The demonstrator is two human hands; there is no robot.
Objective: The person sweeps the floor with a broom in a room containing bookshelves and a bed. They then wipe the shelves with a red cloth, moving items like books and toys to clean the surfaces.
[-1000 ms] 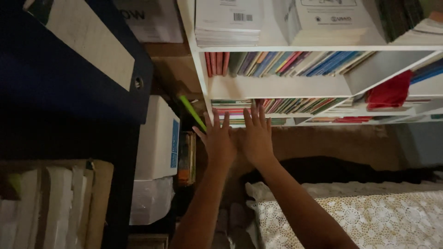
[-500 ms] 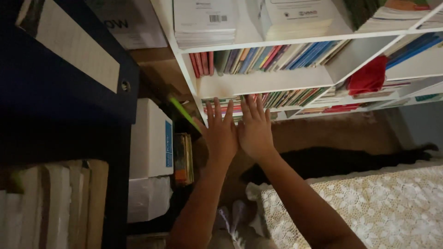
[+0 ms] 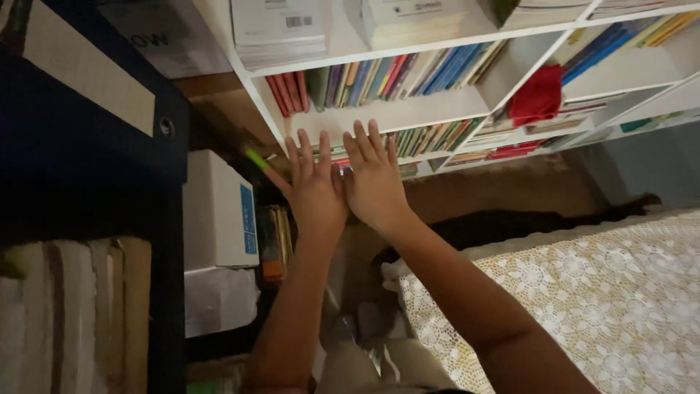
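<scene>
Books (image 3: 386, 73) were seen standing in rows on the white bookshelf (image 3: 408, 117). Both hands were held side by side before the bookshelf's edge, the left hand (image 3: 315, 191) and right hand (image 3: 374, 179) spread flat with fingers open, nothing gripped. A red cloth (image 3: 537, 95) was tucked into the bookshelf's right compartment; a white box (image 3: 215, 211) stood to its left.

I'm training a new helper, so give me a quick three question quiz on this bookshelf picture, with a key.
1. True or false: both hands hold a book.
2. What colour is the cloth on the shelf? A blue, B red, C white.
3. What lies at lower right?

Key:
1. False: the left hand and right hand are spread flat and empty, fingers apart, in front of the white bookshelf.
2. B: the red cloth.
3. A lace cover.
</scene>
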